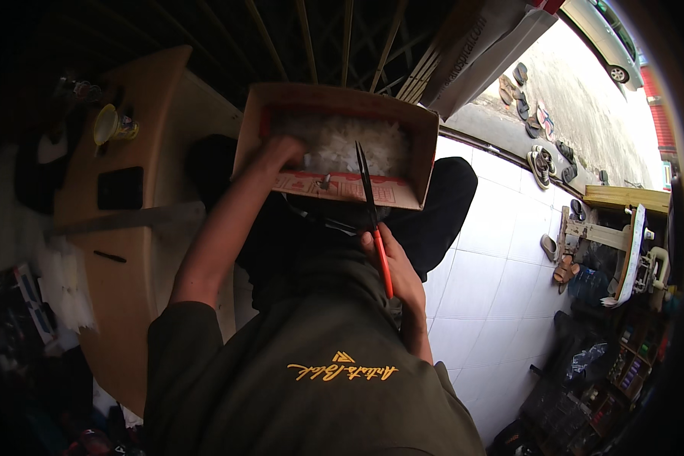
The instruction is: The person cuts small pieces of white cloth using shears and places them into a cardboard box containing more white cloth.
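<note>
A cardboard box (403, 190) with red inside walls rests at my lap, between my knees. Inside lies a heap of thin, whitish translucent pieces (361, 144). My left hand (285, 150) reaches into the box's left side with its fingers curled; whatever they hold is lost in shadow. In my right hand (403, 266), below the box, is a pair of long-nose pliers (368, 186) with red handles. Their dark, slim jaws point up over the box's near wall, the tips slightly parted above the heap. A small dark bit (325, 181) sits on the near wall's printed flap.
To the left stands a wooden table (121, 304) with a yellow cup (106, 125), a black phone-like slab (120, 188) and a dark pen (110, 257). Several shoes (539, 166) line the doorway at right, beyond white floor tiles (486, 266). A clamp-like machine (653, 266) stands far right.
</note>
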